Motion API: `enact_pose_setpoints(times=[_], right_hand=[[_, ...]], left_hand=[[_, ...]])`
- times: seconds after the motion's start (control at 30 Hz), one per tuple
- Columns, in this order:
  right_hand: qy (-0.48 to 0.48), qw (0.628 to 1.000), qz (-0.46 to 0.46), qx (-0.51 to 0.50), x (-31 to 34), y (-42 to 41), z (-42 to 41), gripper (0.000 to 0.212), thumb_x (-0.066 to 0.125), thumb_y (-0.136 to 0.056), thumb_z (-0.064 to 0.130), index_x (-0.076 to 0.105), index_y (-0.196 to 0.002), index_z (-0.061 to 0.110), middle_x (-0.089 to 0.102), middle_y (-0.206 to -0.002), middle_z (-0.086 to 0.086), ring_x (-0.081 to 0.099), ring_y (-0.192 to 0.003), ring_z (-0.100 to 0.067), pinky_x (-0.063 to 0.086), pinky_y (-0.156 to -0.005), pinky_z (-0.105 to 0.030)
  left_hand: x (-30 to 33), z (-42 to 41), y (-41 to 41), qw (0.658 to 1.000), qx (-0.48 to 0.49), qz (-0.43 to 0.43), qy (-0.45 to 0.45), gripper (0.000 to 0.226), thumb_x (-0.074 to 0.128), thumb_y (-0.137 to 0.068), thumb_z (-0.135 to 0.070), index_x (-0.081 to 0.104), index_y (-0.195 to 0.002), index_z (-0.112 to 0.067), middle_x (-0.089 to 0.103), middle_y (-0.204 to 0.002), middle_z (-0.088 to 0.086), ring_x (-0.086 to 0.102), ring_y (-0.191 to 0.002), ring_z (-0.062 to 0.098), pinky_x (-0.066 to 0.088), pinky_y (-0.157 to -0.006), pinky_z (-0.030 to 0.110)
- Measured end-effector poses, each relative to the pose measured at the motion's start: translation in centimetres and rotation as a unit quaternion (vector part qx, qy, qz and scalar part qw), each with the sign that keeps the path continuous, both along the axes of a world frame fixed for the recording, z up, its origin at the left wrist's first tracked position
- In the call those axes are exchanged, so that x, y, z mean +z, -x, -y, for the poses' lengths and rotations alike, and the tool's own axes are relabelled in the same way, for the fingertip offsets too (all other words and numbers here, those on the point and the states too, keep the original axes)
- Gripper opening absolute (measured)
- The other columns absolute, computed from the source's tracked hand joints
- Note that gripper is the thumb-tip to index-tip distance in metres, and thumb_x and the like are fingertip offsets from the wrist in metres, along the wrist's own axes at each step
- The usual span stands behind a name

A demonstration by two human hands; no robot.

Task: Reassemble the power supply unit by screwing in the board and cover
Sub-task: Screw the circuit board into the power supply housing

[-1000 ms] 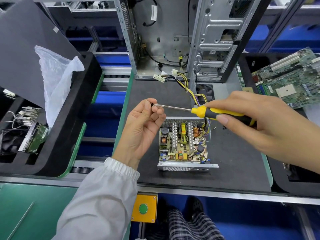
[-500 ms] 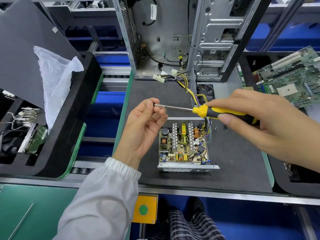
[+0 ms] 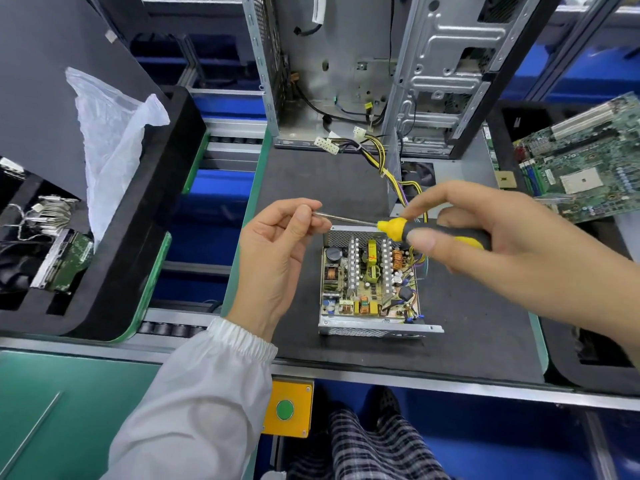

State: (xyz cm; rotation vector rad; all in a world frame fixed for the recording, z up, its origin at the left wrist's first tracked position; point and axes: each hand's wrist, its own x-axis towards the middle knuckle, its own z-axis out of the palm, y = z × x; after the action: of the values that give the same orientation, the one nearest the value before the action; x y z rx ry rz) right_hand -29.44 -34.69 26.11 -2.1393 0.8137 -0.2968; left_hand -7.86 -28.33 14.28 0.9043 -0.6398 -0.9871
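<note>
- The power supply unit (image 3: 370, 282) sits open-topped on the dark mat (image 3: 485, 327) of the counter, roughly mid-mat, its cover off and its perforated metal walls showing at the near and far sides.
- Inside it lies the board (image 3: 369, 284), crowded with silver heat sinks, copper coils, a yellow transformer and black capacitors.
- A bundle of yellow, black and purple wires (image 3: 384, 168) runs from the unit's far right corner back toward white connectors near the computer case (image 3: 363, 71), which stands upright and open at the back of the mat.
- The right hand (image 3: 502, 244) grips the black-and-yellow handle of a screwdriver (image 3: 429, 232), fingers and thumb curled round it, holding it nearly level above the unit's far edge.
- The left hand (image 3: 277, 251), in a white elastic-cuffed sleeve (image 3: 194, 403), is raised just left of the unit; its thumb and curled fingers pinch the tip of the screwdriver's metal shaft. Whether a screw sits there I cannot tell.
- A green motherboard (image 3: 581, 168) lies tilted at the far right.
- To the left, a black foam tray (image 3: 138, 237) holds a clear plastic bag (image 3: 110, 147) and a green circuit part.
- A yellow box with a green button (image 3: 285, 409) hangs below the counter's front rail.
</note>
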Motion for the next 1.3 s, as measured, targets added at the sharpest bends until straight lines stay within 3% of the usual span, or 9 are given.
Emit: enact_pose_setpoints(times=[0.2, 0.3, 0.47, 0.53, 0.6, 0.73, 0.87, 1.13, 1.3], right_hand=[[-0.007, 1.0, -0.002, -0.015, 0.4, -1.6, -0.1, 0.023, 0.06, -0.076, 0.049, 0.061, -0.087, 0.028, 0.069, -0.069, 0.008, 0.054, -0.053, -0.007, 0.041, -0.051, -0.02], [0.014, 1.0, -0.002, -0.021, 0.4, -2.3, -0.2, 0.023, 0.06, -0.079, 0.048, 0.065, -0.083, 0.026, 0.068, -0.064, 0.007, 0.047, -0.045, -0.004, 0.032, -0.043, -0.012], [0.075, 0.996, -0.043, -0.03, 0.9, -2.8, 0.0, 0.031, 0.057, -0.073, 0.057, 0.068, -0.085, 0.03, 0.066, -0.068, 0.005, 0.057, -0.057, -0.013, 0.049, -0.056, -0.034], [0.125, 0.988, -0.088, -0.002, 1.3, -3.2, 0.0, 0.033, 0.054, -0.071, 0.061, 0.068, -0.082, 0.034, 0.063, -0.065, 0.011, 0.057, -0.061, -0.009, 0.048, -0.06, -0.024], [0.169, 0.973, -0.142, 0.066, 1.3, -3.9, -0.3, 0.031, 0.055, -0.073, 0.059, 0.069, -0.081, 0.033, 0.062, -0.059, 0.014, 0.056, -0.065, -0.002, 0.043, -0.062, -0.013], [0.19, 0.933, -0.259, 0.159, 0.2, -6.5, -1.9, 0.03, 0.046, -0.076, 0.049, 0.068, -0.089, 0.033, 0.065, -0.071, 0.011, 0.057, -0.067, -0.006, 0.049, -0.065, -0.03], [0.247, 0.899, -0.301, 0.199, -1.0, -8.3, -2.4, 0.018, 0.046, -0.084, 0.042, 0.06, -0.093, 0.033, 0.061, -0.081, 0.007, 0.059, -0.077, -0.018, 0.05, -0.066, -0.035], [0.281, 0.867, -0.345, 0.225, -3.2, -9.5, -2.3, 0.011, 0.049, -0.088, 0.038, 0.054, -0.094, 0.031, 0.058, -0.084, 0.006, 0.059, -0.079, -0.022, 0.05, -0.064, -0.035], [0.299, 0.85, -0.373, 0.221, -4.3, -9.6, -2.3, 0.014, 0.047, -0.09, 0.038, 0.053, -0.095, 0.027, 0.058, -0.087, 0.005, 0.058, -0.082, -0.021, 0.044, -0.057, -0.03]], left_hand=[[-1.4, -1.2, -0.1, 1.0, -0.008, -0.024, -0.002, 0.015, 0.063, -0.086, -0.019, 0.074, -0.092, -0.012, 0.072, -0.079, 0.003, 0.07, -0.081, 0.015, 0.055, -0.082, 0.026], [-2.0, -1.6, -0.2, 1.0, -0.015, -0.02, 0.003, 0.017, 0.06, -0.089, -0.021, 0.075, -0.094, -0.015, 0.073, -0.083, 0.003, 0.071, -0.086, 0.017, 0.055, -0.084, 0.027], [-3.0, -2.1, -1.1, 0.997, -0.08, -0.005, -0.008, 0.048, 0.05, -0.093, -0.038, 0.047, -0.138, -0.02, 0.065, -0.124, 0.015, 0.063, -0.116, 0.029, 0.052, -0.096, 0.037], [-3.8, -2.4, -1.9, 0.996, -0.07, 0.001, -0.055, 0.055, 0.048, -0.092, -0.048, 0.04, -0.14, -0.023, 0.062, -0.128, 0.014, 0.062, -0.119, 0.028, 0.052, -0.098, 0.039], [-4.9, -2.8, -2.4, 0.992, -0.036, 0.058, -0.111, 0.042, 0.047, -0.096, -0.043, 0.052, -0.128, -0.016, 0.068, -0.113, 0.011, 0.069, -0.102, 0.023, 0.057, -0.085, 0.035], [-7.6, -3.6, -2.5, 0.962, -0.072, 0.196, -0.175, 0.01, 0.06, -0.095, -0.006, 0.067, -0.092, -0.011, 0.067, -0.072, -0.001, 0.065, -0.064, 0.016, 0.051, -0.057, 0.025], [-9.6, -4.4, -2.8, 0.931, -0.164, 0.251, -0.207, 0.019, 0.068, -0.087, 0.001, 0.069, -0.085, -0.017, 0.069, -0.072, 0.0, 0.068, -0.068, 0.017, 0.054, -0.062, 0.027], [-10.1, -4.3, -3.3, 0.911, -0.182, 0.28, -0.241, 0.02, 0.074, -0.081, 0.001, 0.069, -0.08, -0.018, 0.069, -0.064, 0.0, 0.067, -0.064, 0.021, 0.058, -0.067, 0.031], [-9.4, -4.2, -3.1, 0.896, -0.18, 0.323, -0.246, 0.014, 0.077, -0.08, -0.003, 0.068, -0.078, -0.014, 0.067, -0.061, -0.001, 0.062, -0.052, 0.006, 0.051, -0.061, 0.016]])
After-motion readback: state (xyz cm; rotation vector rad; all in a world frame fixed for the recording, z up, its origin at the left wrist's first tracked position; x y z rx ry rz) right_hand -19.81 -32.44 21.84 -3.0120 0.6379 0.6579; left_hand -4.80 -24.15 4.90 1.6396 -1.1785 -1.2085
